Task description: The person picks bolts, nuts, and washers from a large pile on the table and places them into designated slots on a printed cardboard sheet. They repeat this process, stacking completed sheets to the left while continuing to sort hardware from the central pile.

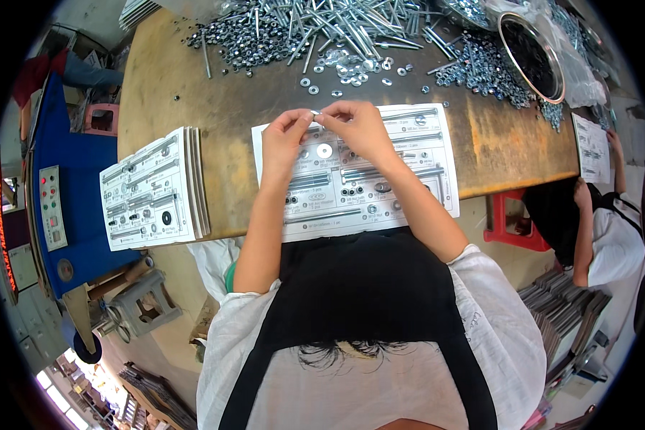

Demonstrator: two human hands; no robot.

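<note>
Above the far edge of a white printed card (448, 172), my left hand (287, 140) and my right hand (360, 129) meet fingertip to fingertip. Both are pinched on a small shiny metal piece (315, 113), mostly hidden by the fingers, so its exact kind does not show. The card lies flat in front of me and bears outlined sections with pictures of rods, washers and nuts. A pale round washer (325, 150) shows on it between my wrists; whether it is loose or printed I cannot tell. Loose flat washers (351, 70) lie just beyond my fingers.
Metal rods (344, 29) and dark nuts (251, 43) are heaped along the far side. More nuts (480, 68) lie beside a round metal bowl (530, 57) of black parts. Stacked cards (150, 190) stand at left, near a blue machine (72, 179). A co-worker (609, 236) holds a card at right.
</note>
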